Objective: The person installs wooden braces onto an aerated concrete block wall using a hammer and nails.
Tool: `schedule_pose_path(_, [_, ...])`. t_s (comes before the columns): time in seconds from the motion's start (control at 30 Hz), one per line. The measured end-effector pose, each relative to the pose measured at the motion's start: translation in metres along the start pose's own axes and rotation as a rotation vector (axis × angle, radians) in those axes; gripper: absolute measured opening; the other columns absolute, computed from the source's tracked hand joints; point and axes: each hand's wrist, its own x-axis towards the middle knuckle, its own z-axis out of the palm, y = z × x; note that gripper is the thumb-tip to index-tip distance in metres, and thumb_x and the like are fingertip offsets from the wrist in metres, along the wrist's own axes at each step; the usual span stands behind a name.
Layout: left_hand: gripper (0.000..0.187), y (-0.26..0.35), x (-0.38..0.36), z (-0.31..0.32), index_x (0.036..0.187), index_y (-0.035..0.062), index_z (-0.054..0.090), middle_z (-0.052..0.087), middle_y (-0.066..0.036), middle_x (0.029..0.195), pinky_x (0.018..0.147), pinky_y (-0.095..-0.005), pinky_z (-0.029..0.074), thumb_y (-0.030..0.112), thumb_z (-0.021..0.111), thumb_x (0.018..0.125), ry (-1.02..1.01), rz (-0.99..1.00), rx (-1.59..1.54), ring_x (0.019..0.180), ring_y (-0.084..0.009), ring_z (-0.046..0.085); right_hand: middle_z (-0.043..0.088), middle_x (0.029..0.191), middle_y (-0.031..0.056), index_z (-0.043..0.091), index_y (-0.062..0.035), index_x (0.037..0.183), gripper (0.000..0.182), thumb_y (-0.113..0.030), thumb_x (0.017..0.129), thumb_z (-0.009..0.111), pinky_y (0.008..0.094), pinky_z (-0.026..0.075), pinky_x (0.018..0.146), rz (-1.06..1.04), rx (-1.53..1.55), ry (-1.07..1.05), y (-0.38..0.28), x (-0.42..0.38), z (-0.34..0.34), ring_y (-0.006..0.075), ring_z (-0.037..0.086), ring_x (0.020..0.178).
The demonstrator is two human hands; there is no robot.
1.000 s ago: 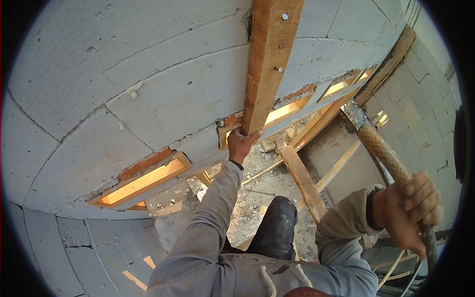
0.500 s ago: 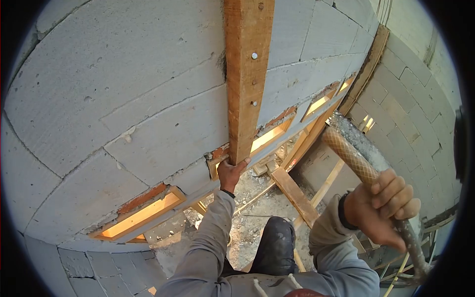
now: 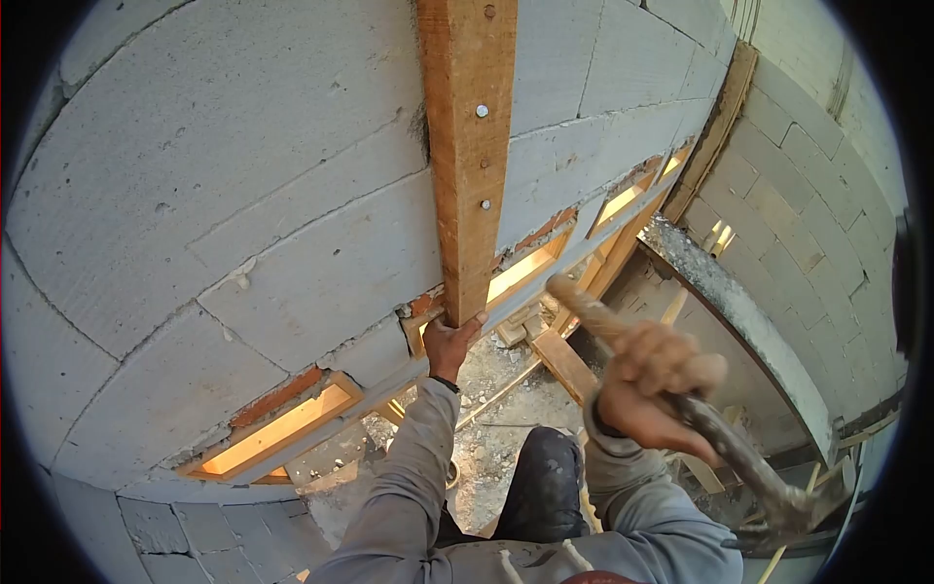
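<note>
A wooden plank (image 3: 467, 146) stands upright against the grey block wall. Two shiny nail heads show in its face, an upper nail (image 3: 482, 111) and a lower nail (image 3: 484, 204). My left hand (image 3: 450, 346) grips the plank's bottom end, thumb at its right edge. Over to the right, my right hand (image 3: 657, 384) is wrapped around a hammer (image 3: 739, 453). The hammer's handle end points up and left, while its head, blurred, hangs at the lower right, apart from the plank.
Lit, wood-framed slots (image 3: 282, 428) run along the base of the block wall (image 3: 321, 234). Below me lies rubble-strewn ground (image 3: 496, 389), with a loose board (image 3: 564, 365) beside my knee (image 3: 540, 477). A curved concrete ledge (image 3: 759, 336) and another block wall (image 3: 817, 214) stand to the right.
My right hand has swung left with the hammer, its handle end now nearer the plank. My left hand keeps its hold on the plank's bottom end. The view has shifted slightly.
</note>
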Motion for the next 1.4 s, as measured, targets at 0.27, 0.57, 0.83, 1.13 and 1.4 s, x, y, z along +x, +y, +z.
schedule_pose_path(0.27, [0.057, 0.001, -0.004, 0.001, 0.102, -0.0082, 0.064, 0.069, -0.014, 0.097, 0.078, -0.0298, 0.050, 0.029, 0.084, 0.065, -0.025, -0.059, -0.078, 0.083, -0.0183, 0.065, 0.040, 0.053, -0.0005, 0.043, -0.0095, 0.074, 0.074, -0.080, 0.083, 0.024, 0.0277, 0.039, 0.041, 0.526, 0.064, -0.013, -0.009, 0.007, -0.035, 0.0122, 0.040, 0.041])
schedule_pose_path(0.57, [0.057, -0.013, 0.002, 0.005, 0.102, -0.0079, 0.062, 0.068, -0.014, 0.096, 0.080, -0.0304, 0.050, 0.029, 0.085, 0.064, 0.073, 0.110, -0.133, 0.086, -0.0202, 0.066, 0.047, 0.049, 0.0014, 0.049, -0.0064, 0.067, 0.076, -0.077, 0.086, 0.026, 0.0279, 0.034, 0.040, 0.913, -0.653, -0.518, 0.047, -0.082, -0.059, 0.0158, 0.045, 0.042])
schedule_pose_path(0.83, [0.059, 0.006, -0.006, -0.004, 0.102, -0.0080, 0.063, 0.069, -0.013, 0.096, 0.079, -0.0280, 0.049, 0.032, 0.084, 0.064, -0.036, -0.082, 0.019, 0.085, -0.0183, 0.065, 0.044, 0.048, 0.0018, 0.049, -0.0054, 0.063, 0.079, -0.080, 0.082, 0.029, 0.0281, 0.034, 0.041, 0.665, -0.518, -0.313, 0.043, -0.104, -0.060, 0.0149, 0.044, 0.042])
schedule_pose_path(1.13, [0.052, -0.032, 0.002, -0.002, 0.107, -0.0028, 0.061, 0.066, -0.010, 0.100, 0.080, -0.0287, 0.049, 0.027, 0.083, 0.071, -0.037, 0.003, -0.033, 0.089, -0.0166, 0.063, 0.042, 0.049, 0.0018, 0.049, -0.0036, 0.061, 0.075, -0.070, 0.090, 0.029, 0.0294, 0.033, 0.042, 1.020, -0.505, -0.312, 0.006, -0.134, -0.107, 0.0137, 0.045, 0.044])
schedule_pose_path(1.4, [0.053, -0.012, -0.011, 0.004, 0.107, -0.0002, 0.061, 0.065, -0.006, 0.101, 0.082, -0.0272, 0.048, 0.030, 0.083, 0.070, -0.036, -0.105, -0.216, 0.089, -0.0143, 0.061, 0.036, 0.045, 0.0024, 0.042, -0.0091, 0.065, 0.063, -0.067, 0.090, 0.039, 0.0315, 0.035, 0.035, 1.679, -0.390, 0.332, -0.043, -0.185, -0.132, 0.0161, 0.038, 0.035])
